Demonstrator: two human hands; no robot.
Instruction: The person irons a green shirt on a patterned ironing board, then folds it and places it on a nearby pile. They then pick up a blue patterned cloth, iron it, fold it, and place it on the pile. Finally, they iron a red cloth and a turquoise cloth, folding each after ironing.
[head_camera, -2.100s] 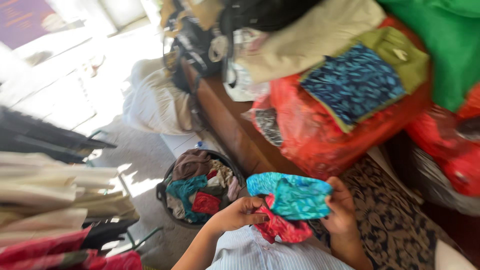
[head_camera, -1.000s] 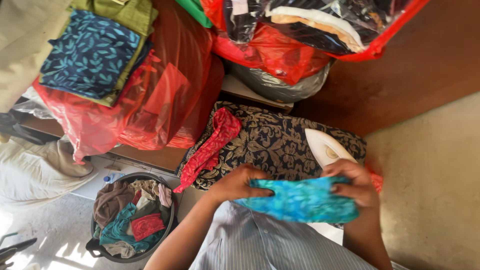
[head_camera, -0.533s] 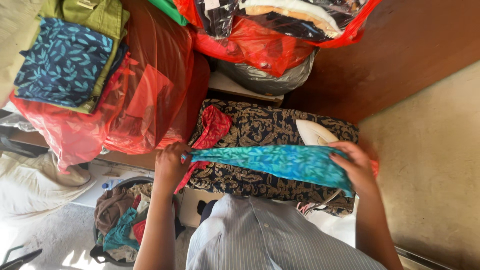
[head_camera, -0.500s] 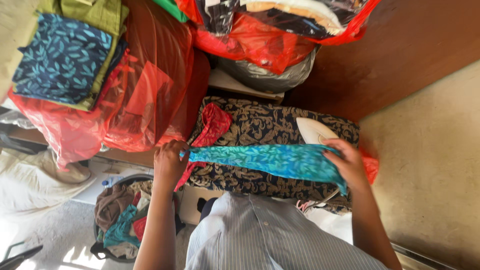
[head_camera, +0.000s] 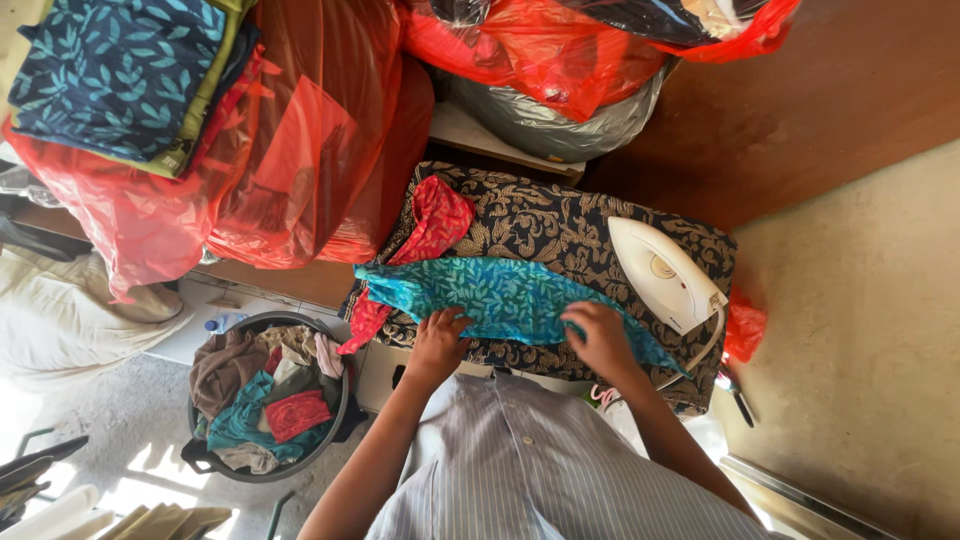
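Lying flat across the dark tabletop with a gold flower pattern (head_camera: 560, 215) is a long teal cloth with a leaf print (head_camera: 500, 295). Its right end is hidden under the right hand (head_camera: 603, 340), and part of its near edge is covered by the left hand (head_camera: 440, 340). A red patterned cloth (head_camera: 432, 225) is tucked partly under the teal one, so only its top and a strip hanging off the left edge are seen.

The left hand is pressed down on the near edge of the teal cloth, with the fingers (head_camera: 452, 320) spread out and flat. The right hand is laid on the cloth too, with the fingers (head_camera: 580, 320) bent a little. Whether the cloth is pinched there cannot be told.

A white electric iron (head_camera: 662, 275) is set on the right side of the tabletop, just beside the right hand. Its cord is cut off from sight past the edge.

Red plastic bags (head_camera: 300, 150) are piled behind the tabletop, and what is inside them is hard to make out. A round dark basket full of mixed clothes (head_camera: 200, 455) is placed on the floor to the left.
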